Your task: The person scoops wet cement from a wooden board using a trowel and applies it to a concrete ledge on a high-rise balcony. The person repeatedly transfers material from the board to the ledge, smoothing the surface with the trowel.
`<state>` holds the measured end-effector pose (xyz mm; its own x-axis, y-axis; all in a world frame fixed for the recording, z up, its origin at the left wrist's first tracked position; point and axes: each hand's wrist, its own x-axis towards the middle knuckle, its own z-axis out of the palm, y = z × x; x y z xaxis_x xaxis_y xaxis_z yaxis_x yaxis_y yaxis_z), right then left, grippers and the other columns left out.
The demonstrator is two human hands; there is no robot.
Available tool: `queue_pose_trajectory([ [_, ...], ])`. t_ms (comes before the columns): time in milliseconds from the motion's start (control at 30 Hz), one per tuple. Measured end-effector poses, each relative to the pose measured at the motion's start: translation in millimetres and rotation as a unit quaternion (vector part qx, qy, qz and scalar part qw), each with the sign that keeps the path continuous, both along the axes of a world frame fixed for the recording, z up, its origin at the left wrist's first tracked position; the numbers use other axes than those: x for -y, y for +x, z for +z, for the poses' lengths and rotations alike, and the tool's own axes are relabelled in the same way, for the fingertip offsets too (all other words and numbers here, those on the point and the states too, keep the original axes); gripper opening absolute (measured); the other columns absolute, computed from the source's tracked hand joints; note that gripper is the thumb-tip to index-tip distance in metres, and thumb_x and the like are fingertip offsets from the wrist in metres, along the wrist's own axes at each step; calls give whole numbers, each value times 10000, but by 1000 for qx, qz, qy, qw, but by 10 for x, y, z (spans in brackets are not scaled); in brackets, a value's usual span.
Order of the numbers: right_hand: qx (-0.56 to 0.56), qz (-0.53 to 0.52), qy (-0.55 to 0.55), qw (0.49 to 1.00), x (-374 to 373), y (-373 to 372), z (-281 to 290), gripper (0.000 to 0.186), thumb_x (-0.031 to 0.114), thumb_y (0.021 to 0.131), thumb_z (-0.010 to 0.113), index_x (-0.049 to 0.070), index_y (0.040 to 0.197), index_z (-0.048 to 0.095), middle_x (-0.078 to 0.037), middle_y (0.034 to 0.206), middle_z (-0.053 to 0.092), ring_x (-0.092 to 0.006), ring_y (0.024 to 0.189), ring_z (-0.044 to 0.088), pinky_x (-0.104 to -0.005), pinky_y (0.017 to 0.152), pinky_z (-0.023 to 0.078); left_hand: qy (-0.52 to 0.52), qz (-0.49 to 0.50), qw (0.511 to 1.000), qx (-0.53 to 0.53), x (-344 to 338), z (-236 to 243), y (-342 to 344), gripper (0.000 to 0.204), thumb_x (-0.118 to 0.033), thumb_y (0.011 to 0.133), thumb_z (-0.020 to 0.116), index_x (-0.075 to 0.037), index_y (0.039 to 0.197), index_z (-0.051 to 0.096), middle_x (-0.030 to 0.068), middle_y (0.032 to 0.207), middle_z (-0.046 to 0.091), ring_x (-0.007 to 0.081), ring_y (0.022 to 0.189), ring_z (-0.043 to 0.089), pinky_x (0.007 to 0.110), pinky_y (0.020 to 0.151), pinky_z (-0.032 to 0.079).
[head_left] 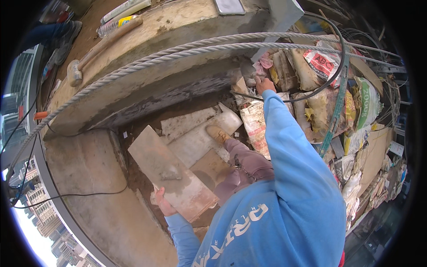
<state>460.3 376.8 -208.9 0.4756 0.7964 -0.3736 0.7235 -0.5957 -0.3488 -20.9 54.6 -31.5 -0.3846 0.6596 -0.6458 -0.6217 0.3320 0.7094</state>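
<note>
Left hand [164, 202] clamps a board [189, 189], best kept level beneath its grey lump [171, 175]; grip of right hand [264, 85], near sacks [256, 127], unclear.

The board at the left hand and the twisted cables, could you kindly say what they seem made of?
Board: possibly plywood, though tile isn't ruled out; matte, brownish under grey smears.
Cables: probably steel, dull grey, given their spiralled strands.

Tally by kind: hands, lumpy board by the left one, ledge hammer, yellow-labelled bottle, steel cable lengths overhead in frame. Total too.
Left hand and right hand: 2
Board: 1
Hammer: 1
Bottle: 1
Cable lengths: 2
Total: 7
</note>
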Motion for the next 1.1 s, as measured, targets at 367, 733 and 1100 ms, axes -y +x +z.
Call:
queue_pose_trajectory([
  [367,148,140,-45,978,-258,59,109,516,542,959,524,90,1128,705,-176,1100,710,-373,1060,661,-490,891,517,-20,1,999,25,-1,-149,21,643,-191,860,508,-33,1474,394,137,1370,535,290,1201,574,396,998,486],
  [733,16,-64,-37,997,-110,362,-522,577,543,913,605,33,1159,711,-255,1175,676,-397,1142,632,-443,998,474,-9,16,994,104,54,-185,-8,524,-264,924,518,-27,1390,494,136,1321,602,317,1172,598,425,1024,469],
  [1100,-33,-24,50,998,209,252,-341,523,459,873,677,26,1167,690,-241,1109,693,-386,1087,653,-431,949,484,0,23,999,36,76,-176,-33,526,-254,918,523,-21,1389,491,133,1305,612,309,1157,608,422,1004,483],
])
